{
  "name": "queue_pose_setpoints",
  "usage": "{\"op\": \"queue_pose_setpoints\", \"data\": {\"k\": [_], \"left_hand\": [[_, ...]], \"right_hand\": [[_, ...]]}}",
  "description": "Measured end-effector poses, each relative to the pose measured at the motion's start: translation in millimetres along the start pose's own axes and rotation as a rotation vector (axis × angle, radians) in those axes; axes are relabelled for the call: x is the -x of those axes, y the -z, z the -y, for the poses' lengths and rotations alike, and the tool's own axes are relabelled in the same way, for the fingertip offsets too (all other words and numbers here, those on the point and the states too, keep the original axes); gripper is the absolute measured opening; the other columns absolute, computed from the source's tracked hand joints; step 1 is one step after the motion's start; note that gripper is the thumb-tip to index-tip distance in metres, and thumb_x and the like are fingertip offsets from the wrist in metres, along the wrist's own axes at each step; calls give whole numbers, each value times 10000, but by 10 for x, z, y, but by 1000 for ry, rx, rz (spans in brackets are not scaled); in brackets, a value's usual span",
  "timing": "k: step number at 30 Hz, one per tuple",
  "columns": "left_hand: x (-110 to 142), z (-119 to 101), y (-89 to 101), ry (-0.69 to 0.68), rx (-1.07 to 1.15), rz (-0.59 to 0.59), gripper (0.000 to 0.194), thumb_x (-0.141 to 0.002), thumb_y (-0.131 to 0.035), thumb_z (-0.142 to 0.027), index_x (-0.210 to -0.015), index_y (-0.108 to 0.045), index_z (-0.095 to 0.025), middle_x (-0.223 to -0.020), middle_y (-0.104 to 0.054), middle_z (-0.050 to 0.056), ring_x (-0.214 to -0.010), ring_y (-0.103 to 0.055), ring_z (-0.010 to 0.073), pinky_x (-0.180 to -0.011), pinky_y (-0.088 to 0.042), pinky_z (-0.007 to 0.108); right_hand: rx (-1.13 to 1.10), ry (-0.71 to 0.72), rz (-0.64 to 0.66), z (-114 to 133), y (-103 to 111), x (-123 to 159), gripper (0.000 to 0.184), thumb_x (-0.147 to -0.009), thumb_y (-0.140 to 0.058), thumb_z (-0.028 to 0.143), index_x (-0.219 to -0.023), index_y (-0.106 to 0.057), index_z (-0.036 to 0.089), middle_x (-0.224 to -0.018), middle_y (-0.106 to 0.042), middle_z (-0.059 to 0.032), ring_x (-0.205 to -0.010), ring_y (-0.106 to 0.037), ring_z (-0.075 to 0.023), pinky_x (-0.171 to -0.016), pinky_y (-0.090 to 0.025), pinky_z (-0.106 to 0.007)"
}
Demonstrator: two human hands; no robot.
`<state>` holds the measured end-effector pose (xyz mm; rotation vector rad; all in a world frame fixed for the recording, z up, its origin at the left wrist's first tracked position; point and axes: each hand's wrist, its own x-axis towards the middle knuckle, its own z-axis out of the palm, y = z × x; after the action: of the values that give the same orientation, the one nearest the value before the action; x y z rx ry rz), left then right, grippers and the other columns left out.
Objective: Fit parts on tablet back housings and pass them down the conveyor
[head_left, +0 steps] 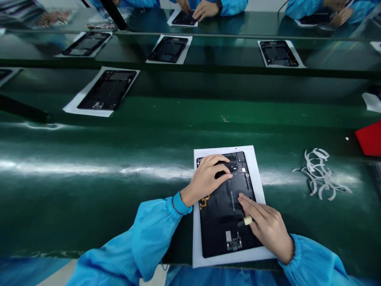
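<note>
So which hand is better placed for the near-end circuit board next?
Probably the right hand: closer to the circuit board, though apparently holding something yellowish. The left hand is over the far half of the panel.

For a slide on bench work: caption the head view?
Left hand and right hand over a dark device on white paper, curled strips to the right.

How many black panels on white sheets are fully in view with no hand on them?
4: near-left panel, back-left panel, back-middle panel and back-right panel. An edge panel is cut off far left.
</note>
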<state>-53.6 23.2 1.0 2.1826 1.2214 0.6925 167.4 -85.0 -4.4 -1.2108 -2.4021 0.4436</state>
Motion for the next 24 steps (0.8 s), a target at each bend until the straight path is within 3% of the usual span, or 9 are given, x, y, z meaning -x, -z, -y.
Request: {"op": "queue_pose_setpoints", "data": {"k": [9,16,20,24], "left_hand": [[4,1,-5,2,-3,2,83,-852,-659,-283,-801,-694,-227,-1153,-649,37,-1110,-567,238,-974,-401,430],[4,0,15,-1,-15,30,72,-858,-656,-303,-868,-660,-232,-1207,-620,39,-1140,-548,235,-990,-380,415],[5,2,11,-2,-17,15,137,-843,-675,-288,-952,-615,-229,-1212,-617,44,-1146,-544,233,-987,-382,399],[16,-9,8,-17,-17,7,162,-841,-676,-297,-957,-590,-224,-1205,-621,47,-1147,-546,236,-988,-382,402]], "right_hand": [[5,4,-23,8,9,-28,599,-782,-337,-41,-1325,-517,136,-1287,-616,-91,-1015,-677,-167,-814,-579,-283],[9,20,-45,64,54,-26,563,-917,-452,65,-1461,-326,135,-1271,-626,-112,-939,-693,-175,-770,-568,-282],[111,142,73,134,79,-45,423,-955,-487,157,-1376,-450,127,-1255,-635,-116,-721,-690,-153,-641,-543,-290],[247,146,134,139,86,-219,311,-967,-477,218,-1247,-559,108,-1231,-651,-117,-666,-668,-165,-590,-514,-315]]}}
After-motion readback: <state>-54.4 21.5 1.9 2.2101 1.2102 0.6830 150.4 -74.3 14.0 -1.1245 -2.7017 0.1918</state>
